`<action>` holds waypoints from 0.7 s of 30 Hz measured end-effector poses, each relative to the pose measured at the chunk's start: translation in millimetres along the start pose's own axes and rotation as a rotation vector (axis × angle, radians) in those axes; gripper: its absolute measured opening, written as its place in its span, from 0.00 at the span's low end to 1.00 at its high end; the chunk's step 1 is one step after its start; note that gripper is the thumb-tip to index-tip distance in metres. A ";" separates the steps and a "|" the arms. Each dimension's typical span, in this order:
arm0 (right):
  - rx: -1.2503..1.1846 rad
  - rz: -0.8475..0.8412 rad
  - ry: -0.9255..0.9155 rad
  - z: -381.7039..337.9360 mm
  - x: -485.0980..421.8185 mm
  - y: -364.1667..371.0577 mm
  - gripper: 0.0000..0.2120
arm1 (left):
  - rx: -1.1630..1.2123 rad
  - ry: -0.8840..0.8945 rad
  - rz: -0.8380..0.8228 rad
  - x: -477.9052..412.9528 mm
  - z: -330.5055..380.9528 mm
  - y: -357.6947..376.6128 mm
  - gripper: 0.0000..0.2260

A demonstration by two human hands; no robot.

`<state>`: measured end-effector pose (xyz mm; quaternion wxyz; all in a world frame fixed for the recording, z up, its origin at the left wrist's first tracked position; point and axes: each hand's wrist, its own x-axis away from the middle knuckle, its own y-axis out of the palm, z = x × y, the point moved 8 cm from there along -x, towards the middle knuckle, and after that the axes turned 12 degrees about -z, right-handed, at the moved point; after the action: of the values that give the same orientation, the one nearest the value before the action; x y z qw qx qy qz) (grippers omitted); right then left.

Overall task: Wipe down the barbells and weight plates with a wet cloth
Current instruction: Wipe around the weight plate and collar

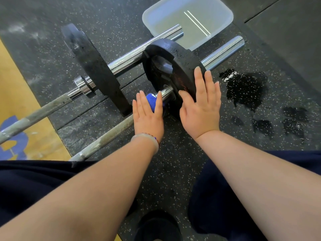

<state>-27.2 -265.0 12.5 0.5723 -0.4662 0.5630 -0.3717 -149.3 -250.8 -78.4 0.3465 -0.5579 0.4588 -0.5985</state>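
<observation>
Head view is showing the left hand lying flat, fingers straight and together, pressing the blue cloth down onto the shaft of the near barbell, just beside the collar. A bracelet is sitting on that wrist. The right hand is also spread flat, fingers straight and gripping nothing, bracing the face and rim of the near weight plate, which is standing on edge on that bar.

The step in hand appears to be wiping the shaft where it meets the plate. To do it well, the left hand should probably be wrapping the cloth round the bar rather than only pressing from above, so the underside is getting cleaned too. Working it tight into the joint at the collar matters, since grime tends to be gathering there. The right hand is doing useful work steadying the plate, so the bar is not rolling under the pressure.

Behind, the far barbell is lying alongside with the far weight plate upright on it. A tub of water is sitting toward the far edge of the rubber floor, and wet patches are darkening the right side.
</observation>
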 end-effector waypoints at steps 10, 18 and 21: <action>-0.016 -0.025 0.010 0.5 0.4 0.9 0.08 | -0.187 0.189 -0.014 -3.1 3.9 -8.8 0.32; -0.016 -0.038 0.012 0.7 0.2 1.0 0.09 | -0.324 0.314 -0.070 -1.9 -4.4 -19.1 0.36; -0.013 -0.025 0.020 0.9 0.4 1.1 0.09 | -0.326 0.324 -0.100 -4.6 -4.3 -19.0 0.36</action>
<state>-26.5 -264.9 11.3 0.5588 -0.4734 0.5652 -0.3797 -151.0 -239.3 -62.1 0.1436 -0.5252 0.5708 -0.6146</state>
